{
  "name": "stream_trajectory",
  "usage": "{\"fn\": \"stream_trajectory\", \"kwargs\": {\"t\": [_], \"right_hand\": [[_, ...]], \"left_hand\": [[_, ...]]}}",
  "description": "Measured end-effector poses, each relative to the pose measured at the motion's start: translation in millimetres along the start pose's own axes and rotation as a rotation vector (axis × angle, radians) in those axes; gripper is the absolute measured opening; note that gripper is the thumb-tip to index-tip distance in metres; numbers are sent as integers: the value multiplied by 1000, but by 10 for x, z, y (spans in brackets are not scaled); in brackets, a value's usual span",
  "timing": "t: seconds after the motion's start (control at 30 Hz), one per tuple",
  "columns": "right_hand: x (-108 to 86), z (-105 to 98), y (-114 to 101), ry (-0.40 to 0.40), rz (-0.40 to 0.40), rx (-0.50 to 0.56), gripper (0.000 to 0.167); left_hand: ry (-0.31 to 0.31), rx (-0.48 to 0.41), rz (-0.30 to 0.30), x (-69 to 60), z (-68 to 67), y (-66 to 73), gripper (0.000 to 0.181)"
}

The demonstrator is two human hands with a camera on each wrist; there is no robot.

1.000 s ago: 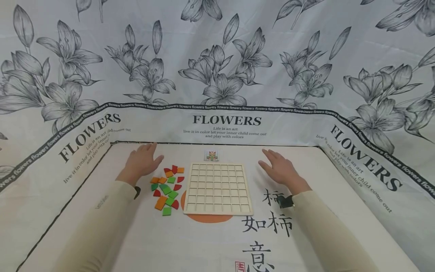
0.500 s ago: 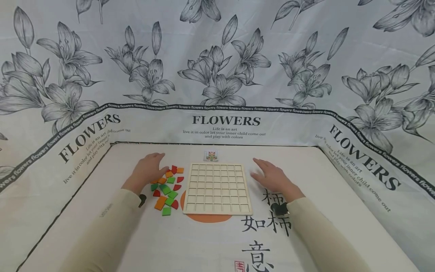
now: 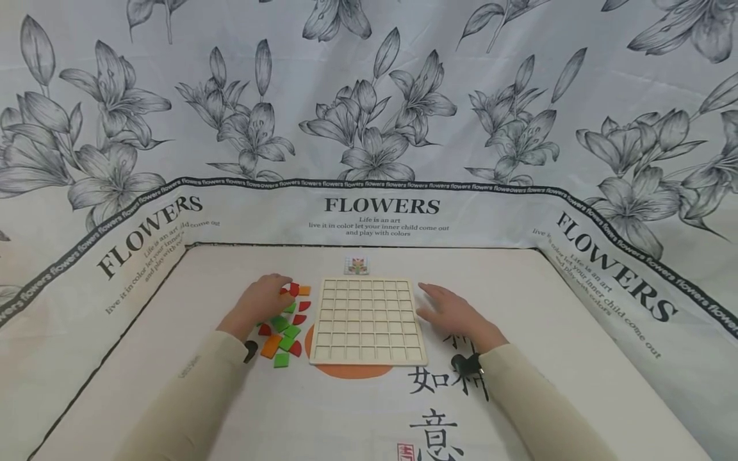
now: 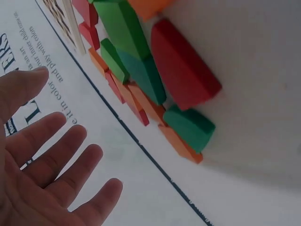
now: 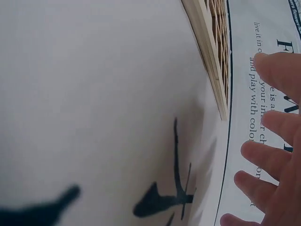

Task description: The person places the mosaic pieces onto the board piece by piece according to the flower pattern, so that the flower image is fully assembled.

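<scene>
In you come: your left hand (image 3: 257, 305) has moved over the coloured pieces (image 3: 280, 324), left of the gridded board (image 3: 369, 315); your right hand (image 3: 454, 312) has closed in opposite. Fingers spread, both empty; contact's hard to judge, but pieces are within reach.

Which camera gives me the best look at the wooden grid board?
The head view: the whole wooden grid board shows there, uncovered. The left wrist view catches only a piece at top left; the right wrist view, a slanting part near the top.
</scene>
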State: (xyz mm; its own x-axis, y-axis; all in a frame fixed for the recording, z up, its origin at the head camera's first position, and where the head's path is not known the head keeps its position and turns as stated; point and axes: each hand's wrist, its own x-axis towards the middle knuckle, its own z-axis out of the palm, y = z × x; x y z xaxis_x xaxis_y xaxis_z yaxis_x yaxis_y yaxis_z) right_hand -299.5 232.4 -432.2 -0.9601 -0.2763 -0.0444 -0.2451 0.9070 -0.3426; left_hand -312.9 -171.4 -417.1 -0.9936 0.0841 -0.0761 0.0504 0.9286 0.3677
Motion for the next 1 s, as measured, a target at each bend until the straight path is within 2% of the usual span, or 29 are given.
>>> {"fn": "stream_trajectory", "kwargs": {"t": [0.27, 0.5, 0.63, 0.83, 1.0], "right_hand": [[-48, 42, -66, -17, 9, 34, 68], [-68, 85, -92, -38, 36, 59, 65], [-62, 115, -94, -40, 31, 61, 64], [-78, 118, -113, -65, 25, 45, 61], [-85, 123, -145, -73, 19, 30, 59]], "left_hand": [[-32, -15, 30, -3, 84, 87, 50], [-84, -37, 17, 26, 183, 125, 47], [-92, -9, 40, 17, 224, 145, 42], [-108, 78, 42, 17, 247, 204, 39], [-94, 158, 89, 43, 260, 227, 24]]}}
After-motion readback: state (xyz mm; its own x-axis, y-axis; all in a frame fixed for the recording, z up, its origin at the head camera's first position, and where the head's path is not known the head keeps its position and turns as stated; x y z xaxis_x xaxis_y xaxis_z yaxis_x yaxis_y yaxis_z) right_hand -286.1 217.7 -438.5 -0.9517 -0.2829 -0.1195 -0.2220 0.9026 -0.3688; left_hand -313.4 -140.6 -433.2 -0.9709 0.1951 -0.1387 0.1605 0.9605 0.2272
